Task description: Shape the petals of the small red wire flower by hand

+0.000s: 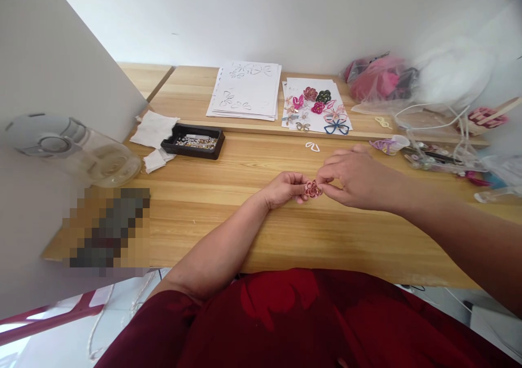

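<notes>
A small dark-pink flower ornament with looped petals is held above the wooden table, between my two hands. My left hand pinches its left edge between thumb and fingers. From the right, my right hand closes thumb and fingertips on the flower's other edge; the exact contact is partly hidden by the fingers. Just beyond the hands lies a white loop-shaped piece on the table. Farther back, a white sheet bears several finished-looking flowers and butterflies, among them a blue butterfly.
A black tray of beads sits left of centre, beside white cloth. At far left lies a clear jug. Printed papers rest at the back. On the right are plastic bags, a small white cup and a clear tray.
</notes>
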A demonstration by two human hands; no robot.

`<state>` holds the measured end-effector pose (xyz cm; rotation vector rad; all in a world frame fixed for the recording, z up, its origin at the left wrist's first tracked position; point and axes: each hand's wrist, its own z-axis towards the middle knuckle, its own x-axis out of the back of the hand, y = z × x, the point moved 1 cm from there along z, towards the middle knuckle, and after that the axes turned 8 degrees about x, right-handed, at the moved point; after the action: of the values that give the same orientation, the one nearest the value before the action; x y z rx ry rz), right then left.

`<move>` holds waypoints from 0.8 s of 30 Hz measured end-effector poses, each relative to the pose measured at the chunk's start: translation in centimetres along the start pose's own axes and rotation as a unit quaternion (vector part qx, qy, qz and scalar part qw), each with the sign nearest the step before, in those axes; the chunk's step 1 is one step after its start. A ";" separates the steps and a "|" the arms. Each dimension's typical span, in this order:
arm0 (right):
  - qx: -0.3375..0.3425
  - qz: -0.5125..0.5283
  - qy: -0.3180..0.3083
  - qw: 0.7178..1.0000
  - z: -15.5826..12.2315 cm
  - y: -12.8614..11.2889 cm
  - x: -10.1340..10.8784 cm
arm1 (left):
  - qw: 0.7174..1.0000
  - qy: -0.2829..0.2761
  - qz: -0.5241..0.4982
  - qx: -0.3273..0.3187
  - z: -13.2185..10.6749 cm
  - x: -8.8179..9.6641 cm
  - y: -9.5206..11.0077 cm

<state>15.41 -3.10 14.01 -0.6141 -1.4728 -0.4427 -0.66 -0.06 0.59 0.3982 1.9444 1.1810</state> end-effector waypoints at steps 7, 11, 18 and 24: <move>-0.103 0.000 -0.044 0.994 0.4 -0.8 0.1 | 1.000 0.010 -0.005 -0.017 0.3 0.1 -0.3; -0.170 0.035 -0.038 0.984 0.5 -0.9 -0.2 | 1.000 0.018 -0.010 -0.020 0.3 0.0 -0.2; -0.272 0.097 0.009 0.957 0.3 -0.9 -1.2 | 0.998 0.049 -0.030 -0.035 0.4 -0.1 -0.4; -0.310 0.130 0.071 0.939 -0.2 -1.2 -2.0 | 0.996 0.064 -0.052 -0.042 0.6 -0.2 -0.5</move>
<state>14.69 -4.31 12.17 -1.2337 -1.0809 -0.7338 0.02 -0.07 0.08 0.1791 1.9918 1.2415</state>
